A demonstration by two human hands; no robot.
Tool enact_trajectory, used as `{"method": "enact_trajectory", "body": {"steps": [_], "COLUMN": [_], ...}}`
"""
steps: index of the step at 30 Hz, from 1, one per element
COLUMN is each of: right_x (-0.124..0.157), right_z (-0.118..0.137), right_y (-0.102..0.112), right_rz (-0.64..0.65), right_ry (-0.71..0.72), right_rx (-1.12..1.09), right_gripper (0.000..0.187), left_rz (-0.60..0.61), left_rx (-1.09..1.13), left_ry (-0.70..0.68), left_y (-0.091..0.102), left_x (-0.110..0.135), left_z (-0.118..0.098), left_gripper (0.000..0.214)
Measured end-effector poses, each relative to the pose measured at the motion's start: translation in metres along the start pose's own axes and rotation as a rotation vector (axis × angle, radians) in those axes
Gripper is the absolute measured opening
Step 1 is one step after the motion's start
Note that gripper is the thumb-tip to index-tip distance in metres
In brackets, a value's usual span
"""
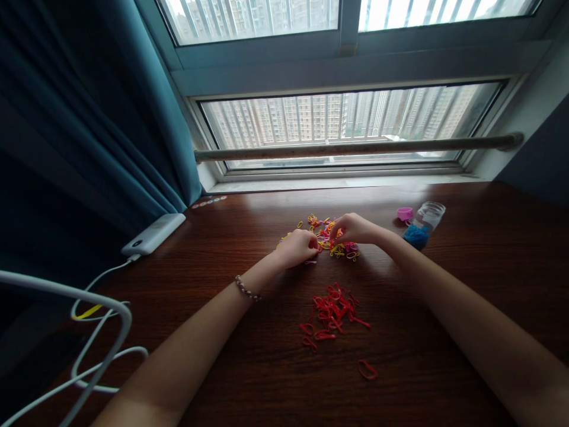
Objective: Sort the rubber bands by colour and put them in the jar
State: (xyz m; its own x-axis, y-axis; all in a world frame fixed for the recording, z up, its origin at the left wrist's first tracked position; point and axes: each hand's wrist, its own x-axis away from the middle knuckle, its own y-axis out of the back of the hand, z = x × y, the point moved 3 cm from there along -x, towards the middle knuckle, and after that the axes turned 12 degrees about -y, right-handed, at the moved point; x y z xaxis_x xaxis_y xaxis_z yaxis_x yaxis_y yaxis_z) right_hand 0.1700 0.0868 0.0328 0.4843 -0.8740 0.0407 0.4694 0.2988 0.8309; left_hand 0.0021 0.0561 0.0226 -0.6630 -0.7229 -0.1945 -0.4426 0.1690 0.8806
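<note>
A mixed pile of small rubber bands (pixel 342 250), yellow, pink and red, lies on the dark wooden table. My left hand (pixel 299 247) is at the pile's left side, its thumb and fingers pinched together with a red rubber band at the tips. From the right, my right hand (pixel 354 228) reaches down into the same pile. Its fingertips are drawn together among the bands, and what they grip is too small to make out. Nearer to me lies a separate heap of red rubber bands (pixel 334 309), with one loose red band (pixel 367 370) in front of it.
Beyond my right forearm a clear jar (pixel 430 216) lies tilted with blue material inside, beside a pink lid (pixel 404 213). At the left are a white power bank (pixel 153 233), white cables (pixel 127 323) and a blue curtain (pixel 146 136). A window with a rail (pixel 355 148) stands behind the table.
</note>
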Motion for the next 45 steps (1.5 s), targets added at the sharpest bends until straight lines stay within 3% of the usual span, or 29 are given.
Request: {"method": "enact_trajectory", "body": {"steps": [9, 16, 19, 23, 24, 25, 28, 30, 35, 40, 45], "right_x": [0.0, 0.001, 0.01, 0.024, 0.024, 0.02, 0.005, -0.002, -0.005, -0.004, -0.002], "right_z": [0.0, -0.005, -0.001, 0.011, 0.012, 0.011, 0.003, -0.001, -0.002, -0.002, 0.001], "right_y": [-0.01, 0.005, 0.011, 0.004, 0.001, 0.0, -0.001, -0.007, -0.022, -0.022, -0.023], "right_rz": [0.001, 0.09, 0.25, 0.673, 0.676, 0.591, 0.072, -0.132, -0.201, -0.265, -0.272], "right_ry": [0.027, -0.032, -0.066, -0.056, -0.054, -0.051, -0.002, 0.092, 0.316, 0.338, 0.355], "right_rx": [0.053, -0.229, -0.379, -0.399, -0.396, -0.397, -0.338, -0.228, 0.097, 0.181, 0.236], "right_gripper": [0.008, 0.019, 0.027, 0.033, 0.034, 0.033, 0.024, 0.019, 0.021, 0.022, 0.022], "left_rz": [-0.05, -0.048, -0.061, -0.094, -0.093, -0.081, 0.006, 0.068, 0.055, -0.084, -0.084], "left_rx": [-0.102, -0.061, -0.009, 0.071, 0.104, 0.145, 0.292, 0.356, 0.159, -0.208, -0.242], "left_ry": [0.022, 0.085, 0.117, 0.186, 0.199, 0.208, 0.227, 0.228, 0.193, 0.15, 0.17], "left_y": [-0.003, -0.001, 0.003, 0.011, 0.013, 0.016, 0.021, 0.024, 0.024, 0.026, 0.027], "left_x": [0.001, 0.0, -0.001, -0.002, -0.003, -0.003, -0.003, -0.002, 0.0, 0.001, 0.001], "left_z": [-0.004, 0.003, 0.011, 0.016, 0.016, 0.015, 0.009, 0.005, 0.002, -0.001, 0.002], "left_gripper": [0.013, 0.012, 0.014, 0.017, 0.018, 0.019, 0.023, 0.026, 0.022, 0.013, 0.011]}}
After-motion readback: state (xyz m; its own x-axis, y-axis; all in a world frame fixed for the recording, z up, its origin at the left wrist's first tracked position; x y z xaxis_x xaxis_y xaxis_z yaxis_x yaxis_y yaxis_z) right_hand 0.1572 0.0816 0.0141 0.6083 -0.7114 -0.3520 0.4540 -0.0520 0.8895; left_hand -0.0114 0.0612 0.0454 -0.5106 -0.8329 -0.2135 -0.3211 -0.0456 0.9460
